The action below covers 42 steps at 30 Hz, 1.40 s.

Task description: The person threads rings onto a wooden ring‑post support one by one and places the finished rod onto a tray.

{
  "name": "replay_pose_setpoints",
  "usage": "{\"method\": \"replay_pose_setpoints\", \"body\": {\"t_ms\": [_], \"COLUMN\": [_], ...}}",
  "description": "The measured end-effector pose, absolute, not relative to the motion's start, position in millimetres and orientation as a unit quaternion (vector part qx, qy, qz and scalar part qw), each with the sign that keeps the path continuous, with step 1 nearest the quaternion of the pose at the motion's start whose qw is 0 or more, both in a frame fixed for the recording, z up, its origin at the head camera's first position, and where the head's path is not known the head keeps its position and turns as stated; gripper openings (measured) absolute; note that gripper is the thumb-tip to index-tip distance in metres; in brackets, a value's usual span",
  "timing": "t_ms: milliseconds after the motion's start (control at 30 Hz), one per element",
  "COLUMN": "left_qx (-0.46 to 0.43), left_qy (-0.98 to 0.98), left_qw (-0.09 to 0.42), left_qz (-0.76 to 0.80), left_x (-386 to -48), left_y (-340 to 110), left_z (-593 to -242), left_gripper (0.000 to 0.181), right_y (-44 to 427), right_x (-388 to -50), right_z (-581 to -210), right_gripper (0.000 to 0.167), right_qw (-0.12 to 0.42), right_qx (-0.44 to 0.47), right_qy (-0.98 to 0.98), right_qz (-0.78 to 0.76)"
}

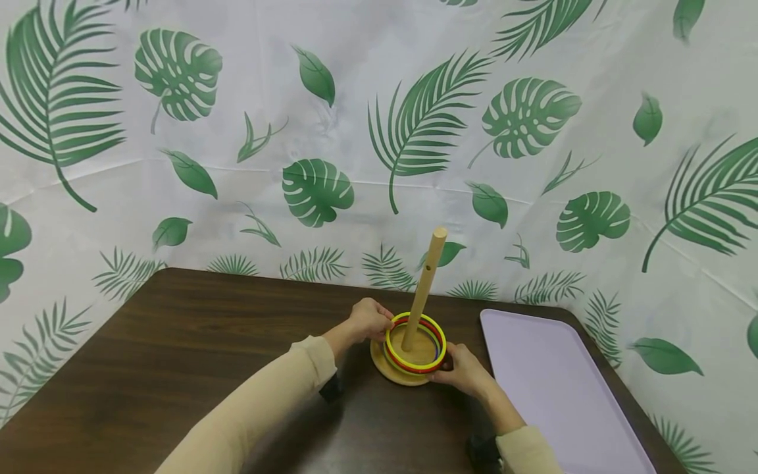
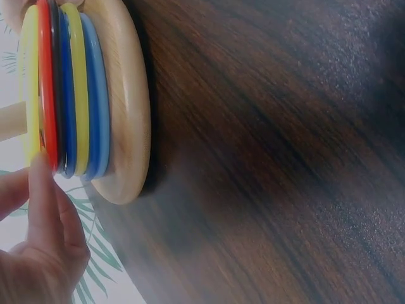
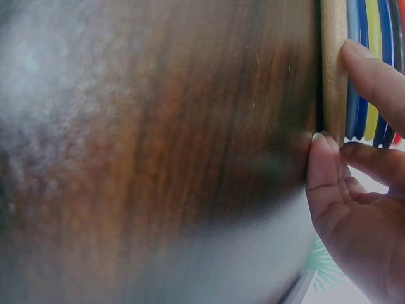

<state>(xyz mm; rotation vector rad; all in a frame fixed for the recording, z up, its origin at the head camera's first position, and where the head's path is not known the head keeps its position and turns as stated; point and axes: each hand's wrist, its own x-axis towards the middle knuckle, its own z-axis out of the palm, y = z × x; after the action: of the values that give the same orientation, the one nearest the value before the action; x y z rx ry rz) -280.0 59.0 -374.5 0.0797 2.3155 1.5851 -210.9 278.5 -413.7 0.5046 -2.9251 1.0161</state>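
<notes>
A wooden ring-toss stand has a round base (image 1: 395,376) and a tall upright peg (image 1: 428,276), tilted in the head view. Several coloured rings are stacked around the peg: a yellow ring (image 2: 33,82) on top, a red ring (image 2: 47,95) under it, then black, blue, yellow and light blue ones. My left hand (image 1: 370,318) pinches the top yellow ring at its left side, a fingertip against the red one too. On the right side, my right hand (image 1: 464,370) grips the base's edge, its thumb (image 3: 373,79) beside the lower rings.
A pale purple tray (image 1: 551,382) lies on the dark wooden table (image 1: 195,342), just right of the stand. Behind the table hangs a white cloth (image 1: 254,72) printed with green leaves. Dark bands show at both wrists.
</notes>
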Motion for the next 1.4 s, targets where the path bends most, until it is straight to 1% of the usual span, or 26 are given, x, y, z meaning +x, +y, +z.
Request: {"method": "replay_pose_setpoints", "body": {"t_ms": [233,367,733,1067,1267,1400], "left_qx": [0.019,0.017,0.018,0.022,0.033,0.075], "left_qy": [0.817,0.815,0.805,0.793,0.759,0.742], "left_qw": [0.168,0.166,0.163,0.163,0.139,0.111], "left_qz": [0.551,0.555,0.57,0.586,0.635,0.657], "left_x": [-283.9,-282.7,-277.3,-276.2,-270.2,-263.5], "left_y": [58.2,58.0,55.5,51.9,44.4,40.3], "left_z": [-379.1,-380.5,-380.2,-384.6,-387.2,-387.1], "left_gripper": [0.01,0.008,0.011,0.014,0.018,0.023], "right_y": [277.8,277.7,277.4,278.5,276.2,275.3], "right_x": [-210.3,-210.1,-211.1,-209.2,-209.1,-208.6], "right_z": [-412.1,-412.2,-412.6,-412.7,-412.4,-413.0], "right_gripper": [0.042,0.041,0.037,0.04,0.044,0.044], "right_qw": [-0.005,-0.008,-0.008,-0.01,-0.004,0.0], "right_qx": [0.154,0.152,0.163,0.151,0.124,0.128], "right_qy": [-0.932,-0.933,-0.928,-0.932,-0.938,-0.938], "right_qz": [0.327,0.326,0.335,0.33,0.322,0.322]}}
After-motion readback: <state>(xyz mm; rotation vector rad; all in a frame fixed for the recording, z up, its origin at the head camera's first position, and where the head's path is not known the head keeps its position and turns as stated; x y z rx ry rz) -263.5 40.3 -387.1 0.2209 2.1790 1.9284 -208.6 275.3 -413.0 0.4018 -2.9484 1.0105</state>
